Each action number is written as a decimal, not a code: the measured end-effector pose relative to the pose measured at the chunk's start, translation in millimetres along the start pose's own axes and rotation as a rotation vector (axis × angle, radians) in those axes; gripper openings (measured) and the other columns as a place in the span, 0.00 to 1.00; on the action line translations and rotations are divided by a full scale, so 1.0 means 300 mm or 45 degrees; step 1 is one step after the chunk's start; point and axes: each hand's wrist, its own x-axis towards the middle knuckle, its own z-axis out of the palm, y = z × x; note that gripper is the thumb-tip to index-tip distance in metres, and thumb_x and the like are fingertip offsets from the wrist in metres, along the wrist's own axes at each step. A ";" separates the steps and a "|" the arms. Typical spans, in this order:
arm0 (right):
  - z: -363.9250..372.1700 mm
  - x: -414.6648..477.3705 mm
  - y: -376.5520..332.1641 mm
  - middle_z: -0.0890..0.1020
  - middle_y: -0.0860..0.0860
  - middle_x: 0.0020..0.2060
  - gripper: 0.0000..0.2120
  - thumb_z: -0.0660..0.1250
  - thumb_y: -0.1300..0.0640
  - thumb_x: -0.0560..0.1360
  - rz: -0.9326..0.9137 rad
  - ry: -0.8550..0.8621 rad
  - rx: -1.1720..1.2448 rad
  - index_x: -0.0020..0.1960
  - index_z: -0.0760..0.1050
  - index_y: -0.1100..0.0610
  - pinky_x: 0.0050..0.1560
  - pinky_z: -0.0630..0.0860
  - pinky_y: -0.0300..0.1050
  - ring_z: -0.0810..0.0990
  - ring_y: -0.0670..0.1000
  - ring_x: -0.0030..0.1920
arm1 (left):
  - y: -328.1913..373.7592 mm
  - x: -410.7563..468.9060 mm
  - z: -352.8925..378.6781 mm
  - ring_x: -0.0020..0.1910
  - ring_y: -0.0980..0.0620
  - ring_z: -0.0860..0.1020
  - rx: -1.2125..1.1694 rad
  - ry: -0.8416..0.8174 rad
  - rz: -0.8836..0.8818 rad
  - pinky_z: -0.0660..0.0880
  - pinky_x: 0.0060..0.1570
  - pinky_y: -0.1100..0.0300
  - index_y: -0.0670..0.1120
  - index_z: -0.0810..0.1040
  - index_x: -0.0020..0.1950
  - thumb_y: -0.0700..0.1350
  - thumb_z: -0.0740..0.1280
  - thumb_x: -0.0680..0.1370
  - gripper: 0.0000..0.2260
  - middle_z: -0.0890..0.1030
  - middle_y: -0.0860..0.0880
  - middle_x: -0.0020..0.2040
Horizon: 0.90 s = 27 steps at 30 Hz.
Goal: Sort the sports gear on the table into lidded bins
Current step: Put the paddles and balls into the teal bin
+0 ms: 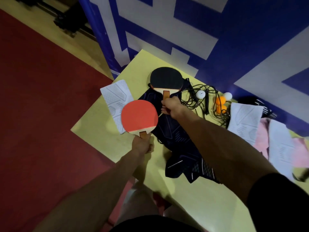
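Fingers of the left hand are curled round the wooden handle of the red paddle, clamped on it. The blade points away from the person, over the worktop's near-left corner and the edge of a white patterned cloth. Fingers of the right hand are wrapped round the handle of the black paddle, also clamped. Its blade sits at the far end of a dark garment spread across the yellow worktop — whether either paddle is lifted or resting cannot be told. Just right of the black paddle lies a tangled black cord with a white ball in it. Further right are orange balls, a second white ball and a second white cloth, with pink fabric beyond. A blue-and-white panel stands behind.
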 end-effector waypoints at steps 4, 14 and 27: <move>-0.101 -0.120 -0.010 0.75 0.58 0.42 0.04 0.61 0.70 0.78 0.017 -0.229 0.385 0.45 0.71 0.65 0.34 0.82 0.43 0.79 0.55 0.39 | 0.066 -0.088 -0.002 0.25 0.51 0.74 -0.130 0.008 0.103 0.70 0.19 0.66 0.39 0.71 0.45 0.41 0.64 0.79 0.06 0.74 0.43 0.35; -0.471 -0.473 0.205 0.81 0.58 0.41 0.06 0.62 0.67 0.79 -0.161 -0.660 0.423 0.46 0.76 0.65 0.39 0.83 0.43 0.81 0.53 0.35 | 0.142 -0.450 0.207 0.22 0.50 0.70 -0.392 0.000 0.292 0.68 0.27 0.59 0.44 0.71 0.40 0.71 0.50 0.76 0.30 0.73 0.45 0.31; -0.762 -0.727 0.438 0.81 0.60 0.45 0.07 0.66 0.66 0.77 -0.379 -0.578 0.197 0.49 0.68 0.59 0.41 0.83 0.44 0.83 0.55 0.38 | 0.069 -0.724 0.391 0.20 0.49 0.68 -0.049 0.026 0.521 0.63 0.21 0.62 0.42 0.71 0.37 0.55 0.58 0.80 0.20 0.72 0.45 0.29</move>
